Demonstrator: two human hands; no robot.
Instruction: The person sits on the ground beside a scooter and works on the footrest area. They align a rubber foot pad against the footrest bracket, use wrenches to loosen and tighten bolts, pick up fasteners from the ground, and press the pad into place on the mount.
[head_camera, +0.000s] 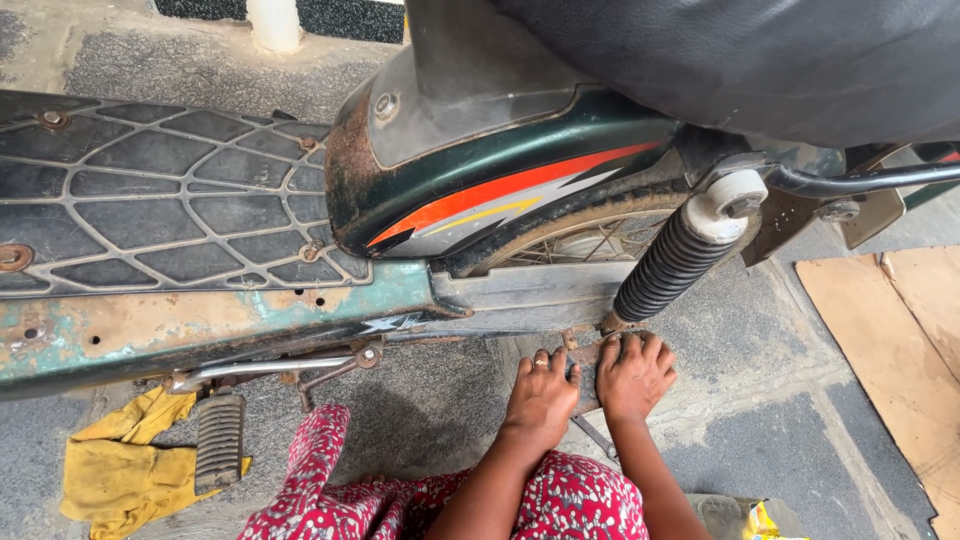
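A grey paved floor (770, 420) is seen. A crumpled yellow cloth (120, 465) is spread on it at near left, and a brown cardboard sheet (905, 340) is laid at right.

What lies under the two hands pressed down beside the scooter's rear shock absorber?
A rusty metal part shows between the left hand and right hand, below the black shock absorber. A thin metal piece pokes out underneath. The hands cover the rest.

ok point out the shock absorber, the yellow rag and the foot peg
shock absorber (672, 265), head view, middle of the black coil spring
yellow rag (118, 470), head view, centre of the crumpled cloth on the ground
foot peg (219, 441), head view, ribbed rubber tread
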